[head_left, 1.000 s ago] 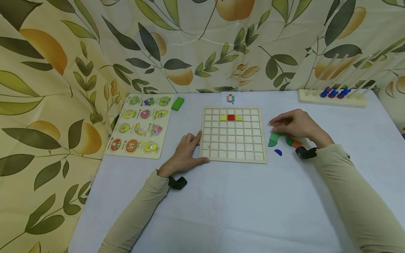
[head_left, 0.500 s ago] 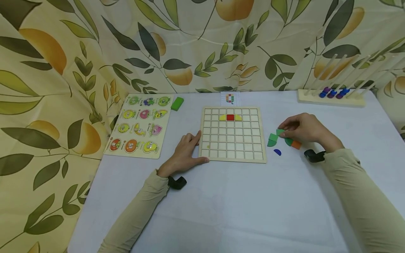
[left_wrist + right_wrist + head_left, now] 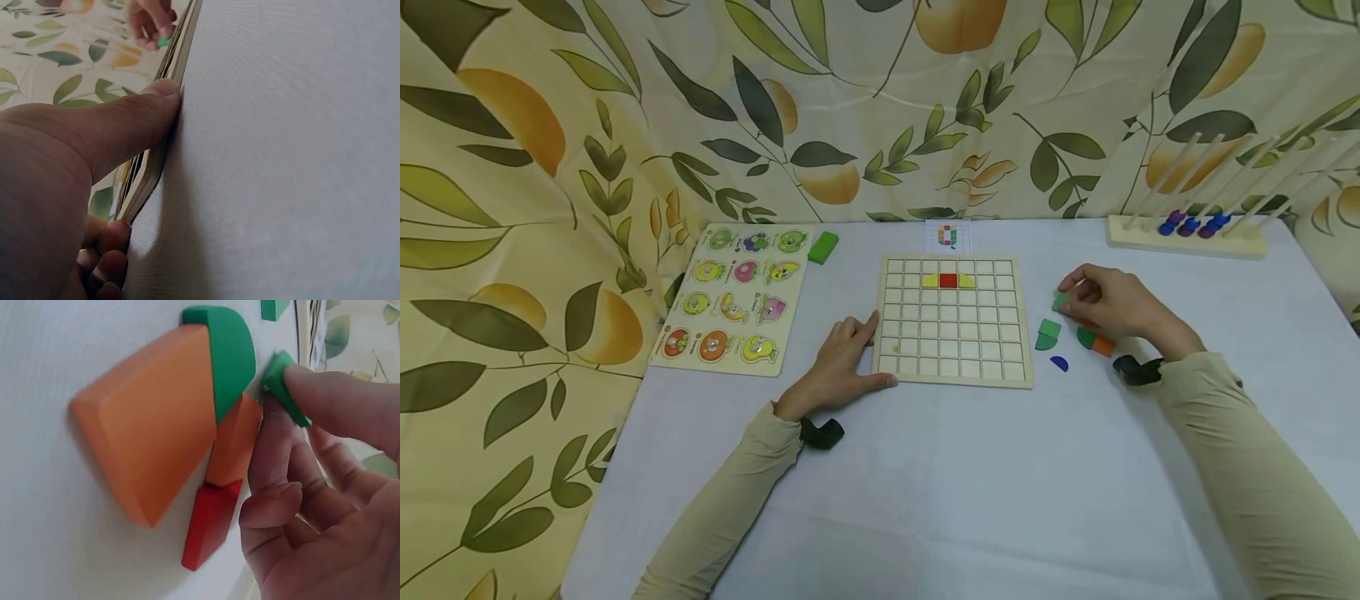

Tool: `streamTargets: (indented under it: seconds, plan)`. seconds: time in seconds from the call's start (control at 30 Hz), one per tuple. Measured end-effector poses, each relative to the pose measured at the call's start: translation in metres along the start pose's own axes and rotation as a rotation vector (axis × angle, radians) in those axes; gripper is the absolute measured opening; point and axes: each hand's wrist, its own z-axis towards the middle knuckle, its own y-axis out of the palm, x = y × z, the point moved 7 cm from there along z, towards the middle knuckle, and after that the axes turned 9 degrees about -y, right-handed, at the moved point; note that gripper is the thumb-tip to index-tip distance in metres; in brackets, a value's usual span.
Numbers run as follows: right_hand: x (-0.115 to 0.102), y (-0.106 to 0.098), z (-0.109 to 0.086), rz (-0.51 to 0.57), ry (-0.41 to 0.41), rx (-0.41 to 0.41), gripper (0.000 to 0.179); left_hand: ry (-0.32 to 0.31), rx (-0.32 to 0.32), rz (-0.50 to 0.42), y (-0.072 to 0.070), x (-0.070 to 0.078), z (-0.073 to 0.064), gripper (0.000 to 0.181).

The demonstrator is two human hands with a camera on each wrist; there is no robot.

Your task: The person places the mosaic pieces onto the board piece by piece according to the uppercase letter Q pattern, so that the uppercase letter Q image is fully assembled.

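My left hand (image 3: 837, 367) rests at the near left corner of a wooden grid board (image 3: 957, 385). Its thumb lies along the front edge and its fingers touch the left side. A red square (image 3: 948, 281) sits on the board between two yellow pieces (image 3: 930, 281). To the right of the board, my right hand (image 3: 1112, 302) pinches a small green block (image 3: 284, 387) between thumb and fingers, just above the table. Below that hand lie an orange block (image 3: 153, 419), a green rounded piece (image 3: 231, 353) and a red block (image 3: 212, 522).
Green pieces (image 3: 1049, 327) and a blue half-round (image 3: 1059, 363) lie by the board's right side. Behind it is a small pattern card (image 3: 947, 236). A fruit puzzle (image 3: 730, 300) and a green block (image 3: 823, 247) are at left; a pegged bead stand (image 3: 1187, 237) is back right.
My right hand first drew back right over the loose pieces, then lifted a green block and shifted slightly left. The left hand and board have stayed in place.
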Motion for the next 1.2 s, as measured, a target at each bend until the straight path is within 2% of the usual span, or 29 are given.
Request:
streamTargets:
  seconds: [0.17, 0.3, 0.4, 0.57, 1.2]
  plan:
    - [-0.004, 0.004, 0.003, 0.044, -0.005, 0.008, 0.035, -0.009, -0.009, -0.002, 0.000, 0.000, -0.001, 0.110]
    - [-0.008, 0.007, 0.005, 0.075, -0.003, 0.049, 0.028, -0.011, -0.010, -0.003, 0.000, 0.000, -0.001, 0.110]
    - [-0.011, 0.011, 0.007, 0.112, -0.004, 0.072, 0.032, -0.007, -0.003, -0.004, 0.001, 0.000, -0.001, 0.110]
    - [-0.016, 0.016, 0.011, 0.160, -0.005, 0.072, 0.042, -0.001, 0.000, -0.007, 0.002, 0.000, -0.001, 0.109]
    - [-0.050, 0.032, 0.036, 0.262, -0.053, 0.098, 0.043, 0.001, -0.004, -0.010, -0.002, 0.002, -0.001, 0.109]
